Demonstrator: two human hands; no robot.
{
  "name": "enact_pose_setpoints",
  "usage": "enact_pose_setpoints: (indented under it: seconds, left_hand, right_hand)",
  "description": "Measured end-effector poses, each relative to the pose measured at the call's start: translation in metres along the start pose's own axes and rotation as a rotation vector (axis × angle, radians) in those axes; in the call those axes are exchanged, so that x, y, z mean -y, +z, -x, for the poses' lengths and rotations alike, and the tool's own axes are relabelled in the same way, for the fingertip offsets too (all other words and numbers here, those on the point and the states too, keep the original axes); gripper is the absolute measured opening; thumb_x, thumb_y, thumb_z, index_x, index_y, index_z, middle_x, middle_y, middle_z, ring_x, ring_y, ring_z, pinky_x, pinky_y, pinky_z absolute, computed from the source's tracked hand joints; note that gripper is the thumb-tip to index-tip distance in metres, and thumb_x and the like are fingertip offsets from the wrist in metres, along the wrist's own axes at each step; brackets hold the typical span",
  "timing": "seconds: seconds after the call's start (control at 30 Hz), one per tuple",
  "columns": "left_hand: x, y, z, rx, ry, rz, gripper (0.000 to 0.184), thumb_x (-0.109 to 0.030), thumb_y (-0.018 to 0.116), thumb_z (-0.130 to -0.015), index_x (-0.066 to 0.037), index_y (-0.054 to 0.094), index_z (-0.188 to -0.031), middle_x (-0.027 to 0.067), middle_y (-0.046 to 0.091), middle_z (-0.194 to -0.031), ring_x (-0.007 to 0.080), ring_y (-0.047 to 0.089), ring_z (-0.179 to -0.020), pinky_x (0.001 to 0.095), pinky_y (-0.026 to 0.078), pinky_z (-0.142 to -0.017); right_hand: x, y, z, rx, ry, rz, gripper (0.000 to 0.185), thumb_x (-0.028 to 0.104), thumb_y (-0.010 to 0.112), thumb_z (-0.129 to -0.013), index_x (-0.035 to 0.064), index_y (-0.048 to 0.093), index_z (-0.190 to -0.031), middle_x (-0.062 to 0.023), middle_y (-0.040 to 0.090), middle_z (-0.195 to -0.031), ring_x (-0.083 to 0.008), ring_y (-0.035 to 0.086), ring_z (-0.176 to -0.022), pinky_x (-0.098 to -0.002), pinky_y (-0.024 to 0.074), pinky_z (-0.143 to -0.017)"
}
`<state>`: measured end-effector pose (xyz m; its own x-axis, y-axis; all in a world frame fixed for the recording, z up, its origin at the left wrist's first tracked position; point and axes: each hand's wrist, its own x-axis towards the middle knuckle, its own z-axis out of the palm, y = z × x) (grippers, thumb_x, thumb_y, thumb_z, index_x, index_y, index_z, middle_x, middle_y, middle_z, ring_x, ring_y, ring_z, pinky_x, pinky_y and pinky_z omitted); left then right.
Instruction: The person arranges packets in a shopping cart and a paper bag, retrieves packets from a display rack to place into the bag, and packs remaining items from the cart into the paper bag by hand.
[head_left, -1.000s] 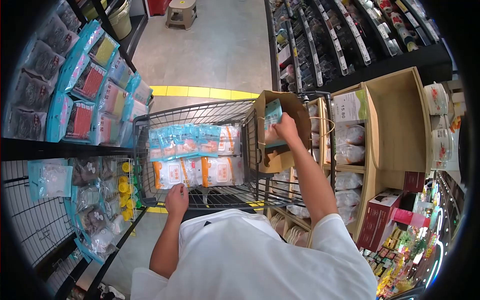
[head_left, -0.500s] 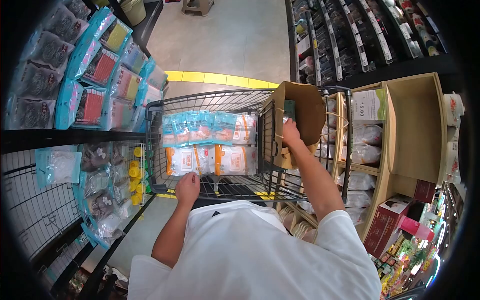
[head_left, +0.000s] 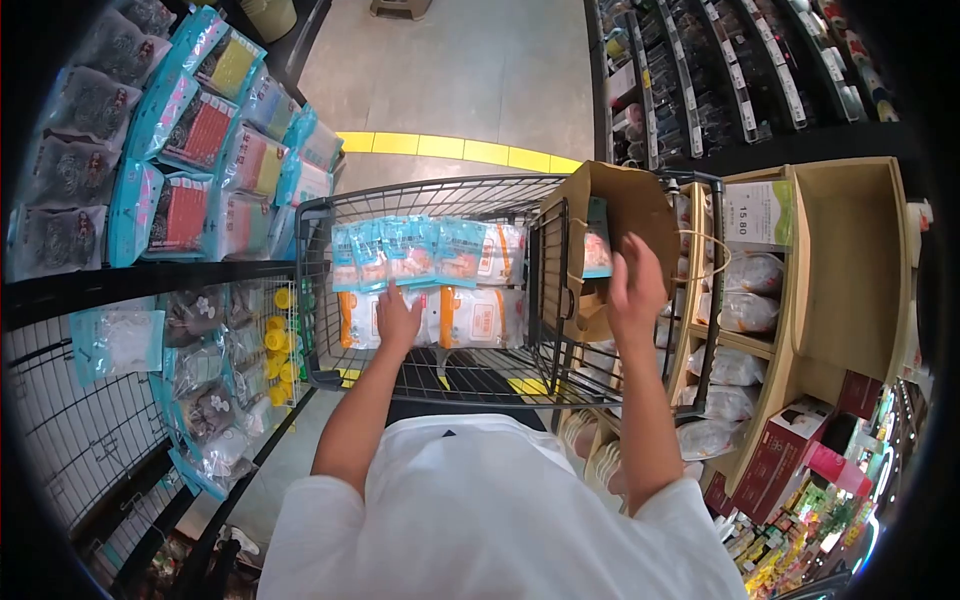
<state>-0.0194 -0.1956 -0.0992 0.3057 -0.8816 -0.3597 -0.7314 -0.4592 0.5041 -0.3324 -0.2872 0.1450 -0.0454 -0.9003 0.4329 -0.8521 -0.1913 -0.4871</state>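
A black wire shopping cart (head_left: 430,181) stands in front of me. In it lie white packs with orange edges (head_left: 480,318), and flat blue-and-clear packets (head_left: 410,245) overlap in a row behind them. My left hand (head_left: 398,322) is over the left white pack with its fingers stretched out, the fingertips at the near edge of the blue packets. At the cart's right end stands an open brown paper bag (head_left: 635,210). Inside the bag a similar blue packet (head_left: 597,262) shows in part. My right hand (head_left: 637,295) is at the bag's near side, fingers apart, holding nothing.
Blue bags of hair ties or similar goods (head_left: 185,215) fill the left rack. On the right are a wooden shelf unit (head_left: 840,260) with white packs and a price sign (head_left: 757,212). Black shelves (head_left: 740,80) stand farther back. A yellow floor stripe (head_left: 440,147) crosses the aisle.
My right hand has come out of the paper bag toward me and opened; a blue packet now shows in the bag. My left hand has moved forward from the cart's near rim to the packets.
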Motion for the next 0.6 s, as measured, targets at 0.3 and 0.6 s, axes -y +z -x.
enact_pose_setpoints:
  seconds: [0.3,0.6]
  left_hand:
    - [-0.021,0.047,-0.103,-0.106,-0.501,-0.003,0.087,-0.024,0.077,-0.075,0.002,0.025,-0.14,0.0255,0.05,-0.121,0.0429,0.055,-0.107,0.0461,0.047,-0.092]
    - [0.006,0.029,-0.036,-0.127,-0.41,1.053,0.055,-0.008,0.072,-0.077,0.002,0.048,-0.126,0.0113,0.061,-0.117,0.0225,0.058,-0.106,0.0382,0.045,-0.091]
  right_hand:
    - [0.043,-0.077,0.116,0.242,0.269,-0.009,0.012,-0.001,0.06,-0.085,-0.0019,0.064,-0.097,-0.0135,0.067,-0.083,-0.0254,0.065,-0.072,-0.0319,0.0508,-0.068]
    - [0.074,-0.063,0.133,0.277,0.203,-0.175,0.012,0.0,0.063,-0.083,-0.0017,0.065,-0.095,-0.0155,0.067,-0.083,-0.0281,0.066,-0.07,-0.0332,0.0524,-0.066]
